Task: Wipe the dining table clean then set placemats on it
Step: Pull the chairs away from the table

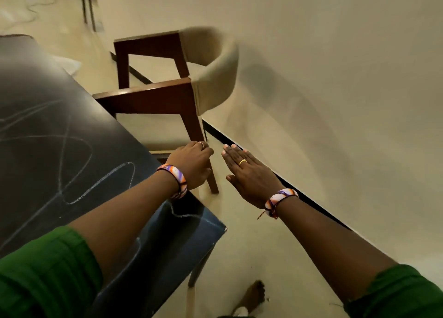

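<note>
Dining table [48, 130]: a dark top filling the left of the head view, its near corner toward the person, crossed by pale chalk-like scribbles [79, 164] that loop from the middle to the near edge. No cloth and no placemats are in view, so by these marks the wiping is judged not yet finished, perhaps not begun.

Wall [335, 77] and floor [251, 245]: plain cream, meeting at a dark skirting line [239, 147] to the right of the table.

Chair [167, 94]: dark wooden frame with a curved beige back, drawn up to the table's far side, its arm just over the table edge; blurred, so finer detail cannot be told.

Second seat [187, 224]: blue, tucked under the near corner.

Left hand [191, 164]: fingers curled, held beyond the table's corner in front of the chair's front leg [211, 173]. Whether it grips that leg or holds nothing cannot be told.

Right hand [249, 173]: flat, fingers straight and together, palm down, in the air over the floor, holding nothing, just beside the left.

Foot [254, 293]: bare, on the floor at the bottom edge.

Step in hand, as a judgement: clearing or steadying the chair to reach the table's edge. To do it well, shift the chair squarely back so it does not tip, then wipe with overlapping strokes from the far side toward the near corner, pressing firmly over each scribble, and lay placemats only on a clean, dry top.
</note>
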Tool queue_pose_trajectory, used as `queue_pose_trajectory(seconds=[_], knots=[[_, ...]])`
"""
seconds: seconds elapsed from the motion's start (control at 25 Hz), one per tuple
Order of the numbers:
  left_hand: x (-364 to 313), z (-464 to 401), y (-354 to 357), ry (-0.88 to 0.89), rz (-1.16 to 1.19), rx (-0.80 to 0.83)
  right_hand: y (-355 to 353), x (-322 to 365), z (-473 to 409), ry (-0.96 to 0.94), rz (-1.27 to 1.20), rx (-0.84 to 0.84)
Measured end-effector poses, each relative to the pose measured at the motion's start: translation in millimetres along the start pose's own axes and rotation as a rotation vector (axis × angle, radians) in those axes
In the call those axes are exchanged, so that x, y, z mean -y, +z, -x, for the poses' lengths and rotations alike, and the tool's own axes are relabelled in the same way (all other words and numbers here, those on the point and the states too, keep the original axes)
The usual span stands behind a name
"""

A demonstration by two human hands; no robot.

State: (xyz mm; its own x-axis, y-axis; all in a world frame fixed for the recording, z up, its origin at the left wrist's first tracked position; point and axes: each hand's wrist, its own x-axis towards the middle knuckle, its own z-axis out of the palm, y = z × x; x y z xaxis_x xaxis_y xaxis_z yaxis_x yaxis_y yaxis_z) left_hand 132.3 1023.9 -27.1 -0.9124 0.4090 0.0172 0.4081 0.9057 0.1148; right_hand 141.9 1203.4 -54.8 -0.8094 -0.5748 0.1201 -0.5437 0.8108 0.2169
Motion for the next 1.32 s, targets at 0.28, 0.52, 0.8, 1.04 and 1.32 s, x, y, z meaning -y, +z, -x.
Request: queue_pose_trajectory(seconds=[0.28, 0.52, 0.8, 1.04, 1.32], knots=[[-10, -146, -1, -0.26, 0.009, 0.016, 24, -142, -94, -0.228, -0.011, -0.085], [9, -214, -9, -0.498, 0.055, 0.031, 38, -225, -175, -0.401, -0.084, -0.093], [83, -253, -20, -0.782, 0.142, -0.13, 54, -225, -290, -0.631, -0.145, -0.077], [171, -294, -20, -0.991, 0.127, -0.018, 44, -208, -400, -0.745, -0.138, 0.116], [186, -323, 1, -1.12, 0.1, 0.056, 49, -199, -435, -0.727, -0.231, 0.213]])
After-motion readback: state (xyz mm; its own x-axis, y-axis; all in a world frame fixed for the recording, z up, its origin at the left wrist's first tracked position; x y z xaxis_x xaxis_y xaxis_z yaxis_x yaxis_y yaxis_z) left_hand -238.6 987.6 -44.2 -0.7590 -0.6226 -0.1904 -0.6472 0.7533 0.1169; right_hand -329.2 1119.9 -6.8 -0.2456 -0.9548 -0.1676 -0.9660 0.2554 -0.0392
